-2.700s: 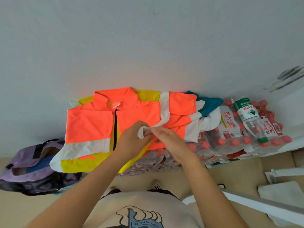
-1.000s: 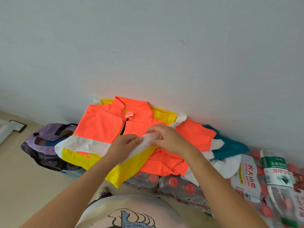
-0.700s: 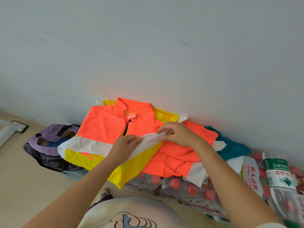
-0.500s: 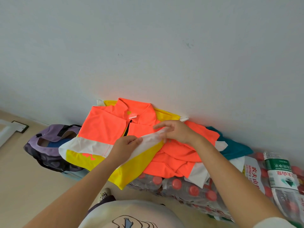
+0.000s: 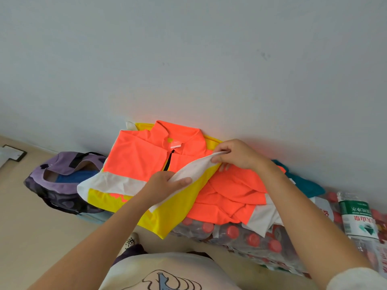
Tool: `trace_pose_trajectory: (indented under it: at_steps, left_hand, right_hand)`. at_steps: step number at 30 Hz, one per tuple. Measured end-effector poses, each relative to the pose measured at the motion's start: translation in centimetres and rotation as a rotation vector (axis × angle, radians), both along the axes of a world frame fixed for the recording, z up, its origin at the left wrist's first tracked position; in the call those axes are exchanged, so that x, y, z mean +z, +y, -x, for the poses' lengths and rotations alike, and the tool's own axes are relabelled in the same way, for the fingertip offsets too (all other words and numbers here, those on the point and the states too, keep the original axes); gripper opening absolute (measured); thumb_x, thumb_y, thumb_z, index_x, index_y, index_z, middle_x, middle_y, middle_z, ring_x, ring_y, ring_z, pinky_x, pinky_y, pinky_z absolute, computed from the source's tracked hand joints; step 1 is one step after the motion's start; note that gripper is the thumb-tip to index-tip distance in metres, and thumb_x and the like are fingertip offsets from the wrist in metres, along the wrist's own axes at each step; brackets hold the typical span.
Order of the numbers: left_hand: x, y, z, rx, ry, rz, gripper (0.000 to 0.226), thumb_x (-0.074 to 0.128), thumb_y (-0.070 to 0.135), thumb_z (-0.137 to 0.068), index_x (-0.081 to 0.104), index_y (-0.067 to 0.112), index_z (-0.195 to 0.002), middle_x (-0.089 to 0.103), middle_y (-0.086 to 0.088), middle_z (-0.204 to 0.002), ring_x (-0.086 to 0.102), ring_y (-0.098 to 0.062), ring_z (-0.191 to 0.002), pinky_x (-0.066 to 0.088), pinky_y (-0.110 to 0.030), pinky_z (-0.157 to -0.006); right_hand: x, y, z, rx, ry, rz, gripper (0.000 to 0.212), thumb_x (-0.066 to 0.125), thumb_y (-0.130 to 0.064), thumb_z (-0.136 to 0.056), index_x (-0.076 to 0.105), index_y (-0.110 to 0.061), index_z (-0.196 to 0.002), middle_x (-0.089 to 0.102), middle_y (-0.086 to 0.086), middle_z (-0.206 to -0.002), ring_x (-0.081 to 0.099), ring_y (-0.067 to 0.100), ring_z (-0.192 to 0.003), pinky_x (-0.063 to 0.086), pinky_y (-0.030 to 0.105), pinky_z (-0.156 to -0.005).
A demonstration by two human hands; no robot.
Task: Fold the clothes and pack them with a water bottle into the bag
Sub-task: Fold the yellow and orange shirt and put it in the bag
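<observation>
Orange, yellow and white zip-neck shirt [image 5: 146, 164] lies half-folded beside the purple fabric bag [image 5: 60, 181], its white band pinched by left hand [image 5: 165, 185] and right hand [image 5: 236, 155], while the clear bottle [image 5: 360, 222] waits seemingly unpacked.

A plain pale grey-white wall [image 5: 188, 59] is filling most of the view, lit softly and evenly, with a few faint smudges toward the upper right. Near its base a faint orange glow is tinting the paint. A beige floor [image 5: 31, 237] is running along the left and bottom edges, meeting the wall in a slanted line. At the far left, a flat white piece with a dark edge [image 5: 11, 155] is lying on the floor.
</observation>
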State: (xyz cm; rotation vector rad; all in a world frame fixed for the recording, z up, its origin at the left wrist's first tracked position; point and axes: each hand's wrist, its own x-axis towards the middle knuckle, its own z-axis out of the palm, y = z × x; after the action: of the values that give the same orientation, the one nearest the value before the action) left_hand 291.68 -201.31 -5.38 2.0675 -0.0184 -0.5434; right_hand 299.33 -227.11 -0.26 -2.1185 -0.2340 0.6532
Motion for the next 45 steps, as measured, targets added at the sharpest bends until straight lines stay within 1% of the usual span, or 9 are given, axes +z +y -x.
trace_pose_trajectory:
  at_steps: [4,10,15,20,28,33,38,41,45]
  left_hand:
    - [1.8,2.8,-0.6,0.003,0.106,0.042,0.057,0.075,0.062,-0.07,0.043,0.016,-0.06,0.031,0.006,-0.054,0.031,-0.007,-0.046,0.022,-0.018,-0.044]
    - [4.5,11.6,0.1,0.333,0.121,0.237,0.076,0.077,0.072,-0.061,0.065,0.001,-0.083,0.069,-0.013,-0.071,0.063,-0.017,-0.062,0.047,-0.033,-0.062]
    - [3.3,19.5,-0.6,0.446,0.076,0.043,0.039,0.067,0.06,-0.078,0.063,0.024,-0.063,0.062,0.009,-0.058,0.057,-0.004,-0.054,0.039,-0.02,-0.056]
    - [0.2,22.8,-3.0,0.259,0.17,-0.105,0.042,0.066,0.051,-0.087,0.068,0.009,-0.092,0.06,-0.004,-0.085,0.055,-0.016,-0.079,0.039,-0.026,-0.069]
    - [-1.7,24.6,-4.9,0.179,0.23,-0.006,0.028,0.069,0.049,-0.085,0.063,0.024,-0.095,0.063,0.002,-0.096,0.057,-0.011,-0.083,0.043,-0.023,-0.069]
    - [-2.8,24.4,-5.6,0.168,0.374,0.07,0.068,0.072,0.059,-0.075,0.057,0.018,-0.127,0.061,-0.003,-0.121,0.057,-0.024,-0.108,0.045,-0.04,-0.095]
    - [-3.5,24.0,-6.0,0.183,0.419,0.093,0.078,0.074,0.06,-0.072,0.051,0.017,-0.133,0.058,-0.003,-0.122,0.054,-0.026,-0.106,0.043,-0.046,-0.098]
    - [-3.7,23.6,-5.9,0.193,0.42,0.115,0.078,0.073,0.061,-0.073,0.05,0.019,-0.134,0.056,0.001,-0.116,0.053,-0.024,-0.104,0.042,-0.044,-0.095]
    - [-3.7,23.3,-5.9,0.179,0.427,0.126,0.074,0.07,0.06,-0.077,0.048,0.02,-0.136,0.058,-0.001,-0.121,0.053,-0.023,-0.104,0.041,-0.042,-0.092]
  right_hand:
    - [2.4,3.8,-1.2,-0.045,-0.075,-0.067,0.015,0.073,-0.005,-0.085,0.07,-0.019,-0.08,0.068,-0.004,-0.064,0.067,0.011,-0.057,0.056,0.026,-0.056]
    - [5.9,15.8,-3.8,-0.027,-0.216,-0.194,0.018,0.072,-0.008,-0.084,0.071,-0.026,-0.08,0.069,-0.008,-0.077,0.062,0.006,-0.073,0.052,0.025,-0.07]
    - [3.8,26.3,-5.9,0.095,-0.262,-0.094,0.014,0.069,-0.013,-0.086,0.069,-0.027,-0.085,0.068,-0.008,-0.084,0.059,0.004,-0.079,0.047,0.023,-0.072]
    - [-1.3,30.5,-6.9,0.098,-0.113,0.17,0.013,0.065,-0.013,-0.088,0.068,-0.019,-0.099,0.066,0.0,-0.099,0.06,0.017,-0.095,0.047,0.024,-0.073]
    - [-0.3,31.6,-5.4,-0.111,-0.187,0.058,0.037,0.066,-0.01,-0.088,0.064,-0.025,-0.122,0.059,-0.01,-0.124,0.062,0.007,-0.103,0.046,0.015,-0.086]
    - [-1.1,26.1,2.3,-0.575,-0.396,0.122,0.024,0.061,-0.007,-0.092,0.062,-0.019,-0.112,0.06,-0.002,-0.113,0.06,0.007,-0.084,0.04,0.006,-0.069]
    - [-4.8,24.1,9.9,-0.755,-0.058,0.17,0.02,0.062,-0.019,-0.096,0.055,-0.017,-0.114,0.062,0.0,-0.107,0.059,0.017,-0.097,0.043,0.014,-0.074]
    - [-5.9,25.1,10.7,-0.85,0.069,0.03,0.034,0.062,-0.025,-0.096,0.056,-0.011,-0.127,0.062,-0.001,-0.114,0.06,0.016,-0.103,0.048,0.031,-0.086]
    - [-5.9,25.0,10.0,-0.994,0.187,-0.237,0.027,0.07,-0.027,-0.091,0.07,-0.006,-0.108,0.072,0.01,-0.108,0.067,0.027,-0.102,0.054,0.046,-0.092]
